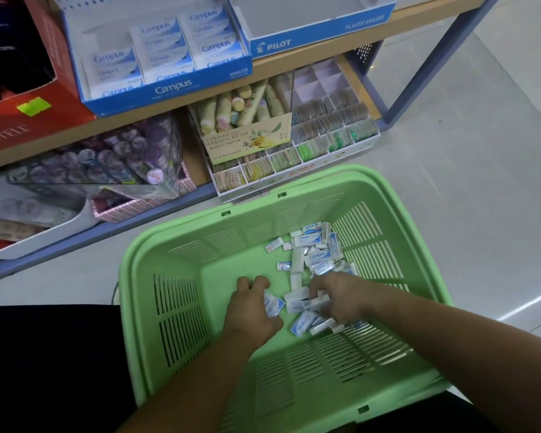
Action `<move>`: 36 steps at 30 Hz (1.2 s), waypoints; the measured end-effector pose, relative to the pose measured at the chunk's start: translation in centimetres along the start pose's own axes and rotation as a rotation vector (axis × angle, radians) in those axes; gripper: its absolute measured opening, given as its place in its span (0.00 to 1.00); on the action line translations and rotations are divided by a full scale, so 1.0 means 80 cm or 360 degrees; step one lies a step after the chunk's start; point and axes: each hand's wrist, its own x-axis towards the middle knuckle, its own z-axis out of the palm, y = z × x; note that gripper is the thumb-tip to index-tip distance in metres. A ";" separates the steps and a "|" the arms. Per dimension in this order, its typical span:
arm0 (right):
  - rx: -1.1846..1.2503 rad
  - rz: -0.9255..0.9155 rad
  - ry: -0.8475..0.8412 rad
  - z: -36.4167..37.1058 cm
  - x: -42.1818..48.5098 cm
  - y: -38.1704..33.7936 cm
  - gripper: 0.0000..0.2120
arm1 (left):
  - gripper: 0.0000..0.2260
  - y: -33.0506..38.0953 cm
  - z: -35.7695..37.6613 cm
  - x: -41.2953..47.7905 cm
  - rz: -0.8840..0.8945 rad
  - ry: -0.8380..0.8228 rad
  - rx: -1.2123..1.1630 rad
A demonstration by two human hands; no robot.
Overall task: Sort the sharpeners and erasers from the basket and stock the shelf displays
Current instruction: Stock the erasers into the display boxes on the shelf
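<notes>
Down in the green basket (181, 307), on the head view, my left hand (250, 310) curls round a few erasers (274, 304); my right hand (341, 296) closes its fingers on a long white eraser (306, 304) beside the loose pile (316, 254) (heaped toward one corner). I judge I'm gathering handfuls for the Campus box (169, 89) and the bare-looking Pilot box (294, 45).
</notes>
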 end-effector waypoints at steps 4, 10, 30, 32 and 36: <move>0.0550 -0.0064 -0.0002 -0.025 -0.013 -0.019 0.12 | 0.27 0.019 -0.018 -0.005 -0.0166 -0.0008 -0.0391; 0.0594 -0.0379 -0.0057 -0.092 -0.072 -0.070 0.13 | 0.27 0.100 -0.104 -0.028 -0.0215 -0.0415 -0.1403; 0.1542 -0.0743 0.0548 -0.200 -0.270 -0.210 0.15 | 0.16 0.210 -0.380 -0.151 0.0194 -0.0694 -0.1801; 0.1621 -0.0737 0.0527 -0.208 -0.273 -0.220 0.15 | 0.14 0.215 -0.404 -0.153 0.0250 -0.0628 -0.1667; 0.1758 -0.0706 0.0469 -0.222 -0.266 -0.240 0.16 | 0.13 0.222 -0.447 -0.152 0.0433 -0.0506 -0.1399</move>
